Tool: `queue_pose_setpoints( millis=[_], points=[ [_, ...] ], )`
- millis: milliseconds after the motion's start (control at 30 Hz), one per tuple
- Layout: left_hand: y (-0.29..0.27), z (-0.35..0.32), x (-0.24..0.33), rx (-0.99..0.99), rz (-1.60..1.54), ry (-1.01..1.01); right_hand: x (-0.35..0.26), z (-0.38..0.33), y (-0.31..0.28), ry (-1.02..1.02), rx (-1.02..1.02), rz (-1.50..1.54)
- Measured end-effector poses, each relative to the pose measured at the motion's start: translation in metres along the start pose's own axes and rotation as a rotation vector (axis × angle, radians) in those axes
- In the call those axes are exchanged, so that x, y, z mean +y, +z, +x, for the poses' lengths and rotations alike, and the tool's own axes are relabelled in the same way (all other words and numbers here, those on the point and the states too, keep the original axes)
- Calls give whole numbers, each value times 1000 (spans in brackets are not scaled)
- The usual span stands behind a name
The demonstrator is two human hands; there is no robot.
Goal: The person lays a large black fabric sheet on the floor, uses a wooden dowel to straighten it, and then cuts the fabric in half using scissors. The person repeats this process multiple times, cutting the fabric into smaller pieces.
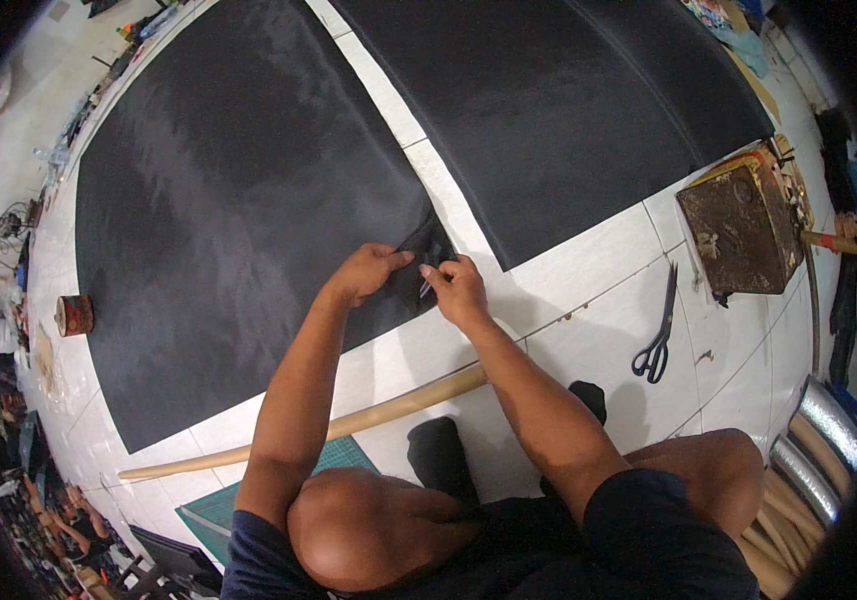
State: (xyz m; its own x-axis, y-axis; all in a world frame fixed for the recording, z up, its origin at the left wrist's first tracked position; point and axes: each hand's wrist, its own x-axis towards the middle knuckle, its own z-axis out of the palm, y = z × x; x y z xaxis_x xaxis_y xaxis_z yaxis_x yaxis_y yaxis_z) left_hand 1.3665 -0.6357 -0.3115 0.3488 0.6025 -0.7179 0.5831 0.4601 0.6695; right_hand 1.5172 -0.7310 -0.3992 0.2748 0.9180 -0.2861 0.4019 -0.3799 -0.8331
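A large black sheet [239, 220] lies spread over the floor tiles, its near right corner lifted and bunched between my hands. My left hand [366, 274] pinches the sheet just left of that corner. Close by on the right, my right hand [460, 292] has its thumb and fingers closed on the corner's edge. A thin pale strip shows under the right fingertips; I cannot make out what it is. A second black sheet [589, 130] lies flat to the right, across a narrow band of white tile.
Black-handled scissors [657, 345] lie right of my feet. Beyond them stands a stained brown box-like container [739, 230]. A long tan strip [389, 403] and a green cutting mat [214, 510] lie before me. At left sits a rusty tin [75, 315]; at lower right are rolls [799, 480].
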Motion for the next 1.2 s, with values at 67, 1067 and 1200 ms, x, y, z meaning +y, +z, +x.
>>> queue_pose_setpoints(
  millis=[67, 1067, 1200],
  points=[
    [-1, 10, -14, 7, -78, 30, 7, 2, -3, 50, -19, 68],
    [-2, 38, -38, 9, -35, 62, -10, -2, 7, -8, 70, -53],
    [-4, 24, -22, 26, 18, 5, 11, 3, -1, -46, -33, -37]
  ],
)
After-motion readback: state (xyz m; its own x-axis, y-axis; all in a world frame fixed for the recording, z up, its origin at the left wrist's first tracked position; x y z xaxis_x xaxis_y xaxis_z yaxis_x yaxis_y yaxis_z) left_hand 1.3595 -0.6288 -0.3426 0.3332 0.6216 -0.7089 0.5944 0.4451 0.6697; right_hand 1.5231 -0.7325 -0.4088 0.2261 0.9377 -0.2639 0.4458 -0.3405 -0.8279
